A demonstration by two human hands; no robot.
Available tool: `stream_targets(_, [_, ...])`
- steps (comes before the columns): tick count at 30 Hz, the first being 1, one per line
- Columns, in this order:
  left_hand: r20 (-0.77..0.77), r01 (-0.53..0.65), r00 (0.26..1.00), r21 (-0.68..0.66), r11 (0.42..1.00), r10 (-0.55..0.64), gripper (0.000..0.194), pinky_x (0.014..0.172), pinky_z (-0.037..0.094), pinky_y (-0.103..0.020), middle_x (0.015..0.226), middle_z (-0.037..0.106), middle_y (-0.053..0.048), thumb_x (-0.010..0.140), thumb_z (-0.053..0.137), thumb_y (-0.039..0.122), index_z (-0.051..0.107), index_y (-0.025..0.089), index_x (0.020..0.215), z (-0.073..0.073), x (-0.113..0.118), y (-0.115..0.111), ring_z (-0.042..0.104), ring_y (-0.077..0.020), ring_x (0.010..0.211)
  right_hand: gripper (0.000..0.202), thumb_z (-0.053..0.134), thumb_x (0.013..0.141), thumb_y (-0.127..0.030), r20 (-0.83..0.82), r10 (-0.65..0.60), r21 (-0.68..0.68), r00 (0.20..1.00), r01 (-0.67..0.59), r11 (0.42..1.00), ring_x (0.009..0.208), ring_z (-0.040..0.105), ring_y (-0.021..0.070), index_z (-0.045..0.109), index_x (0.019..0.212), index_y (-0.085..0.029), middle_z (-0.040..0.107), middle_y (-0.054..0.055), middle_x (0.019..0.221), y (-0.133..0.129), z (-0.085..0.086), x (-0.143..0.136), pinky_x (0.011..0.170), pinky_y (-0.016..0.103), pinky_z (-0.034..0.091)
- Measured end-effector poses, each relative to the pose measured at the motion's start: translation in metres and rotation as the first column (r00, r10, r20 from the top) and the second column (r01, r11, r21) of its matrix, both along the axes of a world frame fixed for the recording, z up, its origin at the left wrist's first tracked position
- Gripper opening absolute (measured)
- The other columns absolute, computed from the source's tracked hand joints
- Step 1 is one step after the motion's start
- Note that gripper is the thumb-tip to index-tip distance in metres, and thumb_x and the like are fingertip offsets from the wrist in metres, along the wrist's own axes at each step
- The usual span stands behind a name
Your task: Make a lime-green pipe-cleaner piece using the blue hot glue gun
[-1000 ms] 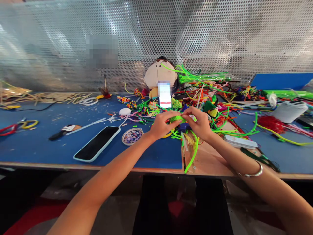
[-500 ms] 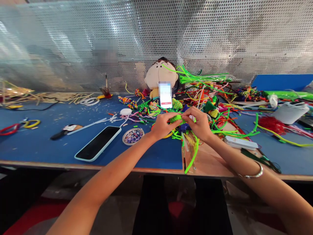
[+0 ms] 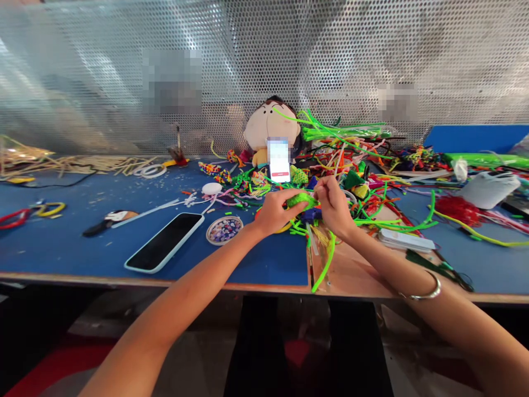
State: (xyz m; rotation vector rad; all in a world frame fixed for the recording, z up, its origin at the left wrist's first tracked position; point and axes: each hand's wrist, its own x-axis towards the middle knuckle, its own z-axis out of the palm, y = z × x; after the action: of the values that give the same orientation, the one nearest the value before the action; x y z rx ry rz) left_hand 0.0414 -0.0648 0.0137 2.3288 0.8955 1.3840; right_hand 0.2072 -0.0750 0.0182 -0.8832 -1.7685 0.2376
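Note:
A small fuzzy bright green piece, which looks made of pipe cleaner, is pinched between the thumb and fingers of my left hand. Just to its right, my right hand is closed, fingertips pressed together close to the piece's right end. Whatever those fingertips hold is too small to make out. Under both hands lies a tangle of green, yellow and blue pipe cleaners, one green strand hanging toward the table's front edge.
A lit phone leans on a plush doll at the back. To the left lie a dark-screened phone, a round dish of beads and yellow-handled scissors. Heaped pipe cleaners fill the back right, with a white case nearer.
My right hand has drawn slightly up and right from the green piece, its fingers curling in more. More of the piece shows; my left hand stays nearly still.

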Motion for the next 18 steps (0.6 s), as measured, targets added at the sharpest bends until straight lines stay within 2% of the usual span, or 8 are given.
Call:
stream_targets(3, [0.002, 0.014, 1.0, 0.018, 1.0, -0.014, 0.028, 0.072, 0.049, -0.022, 0.093, 0.075, -0.007, 0.081, 0.061, 0.034, 0.071, 0.013, 0.096, 0.0, -0.001, -0.001, 0.067, -0.0137, 0.077, 0.017, 0.031, 0.094, -0.031, -0.075, -0.031, -0.019, 0.997, 0.029, 0.999, 0.059, 0.041, 0.0123, 0.034, 0.079, -0.024, 0.042, -0.003, 0.066, 0.006, 0.002, 0.008, 0.06, 0.028, 0.037])
stream_targets(6, [-0.009, 0.028, 1.0, 0.027, 0.999, -0.028, 0.026, 0.074, 0.05, -0.021, 0.094, 0.075, -0.006, 0.081, 0.061, 0.032, 0.072, 0.013, 0.095, 0.001, -0.001, -0.001, 0.067, -0.0131, 0.078, 0.024, 0.029, 0.095, -0.034, -0.051, -0.082, -0.075, 0.995, 0.078, 0.994, 0.055, 0.042, 0.0115, 0.034, 0.073, -0.024, 0.043, -0.004, 0.061, 0.011, 0.007, 0.017, 0.06, 0.027, 0.036])
stream_targets(9, [-0.011, 0.027, 1.0, 0.017, 1.0, -0.026, 0.026, 0.074, 0.05, -0.021, 0.094, 0.075, -0.005, 0.081, 0.061, 0.033, 0.071, 0.014, 0.096, 0.002, -0.001, -0.002, 0.067, -0.0133, 0.079, 0.03, 0.034, 0.092, -0.031, 0.093, -0.196, -0.134, 0.976, 0.208, 0.969, 0.052, 0.04, 0.0112, 0.037, 0.064, -0.022, 0.044, -0.003, 0.056, 0.016, 0.012, 0.022, 0.057, 0.027, 0.033])
stream_targets(12, [-0.014, 0.014, 1.0, -0.001, 1.0, -0.014, 0.027, 0.073, 0.049, -0.022, 0.094, 0.075, -0.005, 0.081, 0.06, 0.033, 0.071, 0.015, 0.097, 0.003, -0.002, -0.002, 0.067, -0.0137, 0.079, 0.021, 0.048, 0.083, -0.024, 0.268, -0.303, -0.134, 0.914, 0.347, 0.928, 0.054, 0.045, 0.0126, 0.048, 0.062, -0.02, 0.051, -0.001, 0.056, 0.021, 0.011, 0.025, 0.058, 0.027, 0.033])
stream_targets(14, [-0.02, 0.004, 1.0, -0.012, 1.0, -0.004, 0.027, 0.071, 0.049, -0.022, 0.093, 0.075, -0.005, 0.081, 0.06, 0.034, 0.07, 0.015, 0.097, 0.003, -0.002, -0.002, 0.066, -0.0138, 0.078, 0.007, 0.055, 0.074, -0.015, 0.398, -0.341, -0.101, 0.851, 0.41, 0.906, 0.062, 0.052, 0.0156, 0.059, 0.07, -0.018, 0.061, 0.003, 0.068, 0.024, 0.008, 0.028, 0.061, 0.028, 0.036])
stream_targets(16, [-0.028, -0.01, 1.0, -0.022, 1.0, 0.009, 0.028, 0.069, 0.048, -0.022, 0.093, 0.074, -0.005, 0.081, 0.059, 0.035, 0.071, 0.015, 0.097, 0.003, -0.002, -0.002, 0.066, -0.0138, 0.077, 0.018, 0.056, 0.069, -0.008, 0.508, -0.359, -0.051, 0.783, 0.443, 0.895, 0.073, 0.058, 0.0196, 0.066, 0.08, -0.017, 0.066, 0.007, 0.083, 0.027, 0.004, 0.029, 0.065, 0.029, 0.039])
stream_targets(18, [-0.039, -0.02, 0.999, -0.03, 0.999, 0.019, 0.03, 0.068, 0.047, -0.022, 0.094, 0.074, -0.005, 0.081, 0.059, 0.037, 0.071, 0.015, 0.098, 0.004, -0.002, -0.002, 0.065, -0.0139, 0.076, 0.018, 0.057, 0.07, -0.008, 0.536, -0.357, -0.017, 0.765, 0.433, 0.901, 0.078, 0.059, 0.0218, 0.069, 0.081, -0.017, 0.068, 0.009, 0.088, 0.028, 0.002, 0.03, 0.068, 0.031, 0.041])
